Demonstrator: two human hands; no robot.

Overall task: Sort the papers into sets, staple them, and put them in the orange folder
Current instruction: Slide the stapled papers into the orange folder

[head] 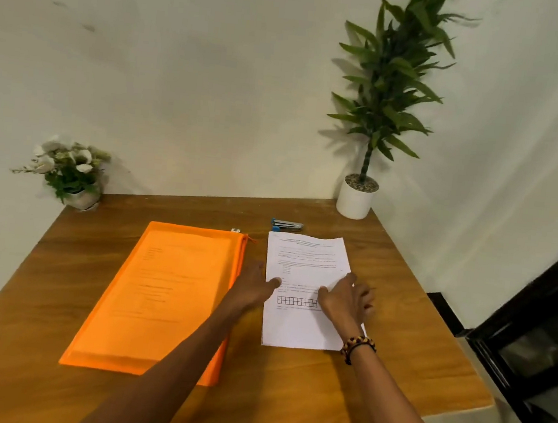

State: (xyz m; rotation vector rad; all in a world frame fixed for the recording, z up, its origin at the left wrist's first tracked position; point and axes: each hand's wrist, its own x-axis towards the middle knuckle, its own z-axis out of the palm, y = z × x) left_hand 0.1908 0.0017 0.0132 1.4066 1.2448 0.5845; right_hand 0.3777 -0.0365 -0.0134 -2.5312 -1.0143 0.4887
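1. Printed papers [304, 283] lie on the desk [396, 327], just right of the orange folder [158, 298]
2. Left hand [256, 286] and right hand [347, 299], each grip spread flat, press the papers
3. Stapler [286, 225] beyond

Both arms extend forward from the lower edge of the view, converging toward the centre. Left hand [256, 286]: palm down, fingers together and pointing away from the body, thumb spread out to the right. Right hand [347, 299]: palm down, fingers loosely curled and spread, thumb directed left toward the other thumb. Neither hand is closed around anything. The two hands lie near each other but apart. A beaded bracelet [358, 347] encircles the right wrist. Both forearms are bare.
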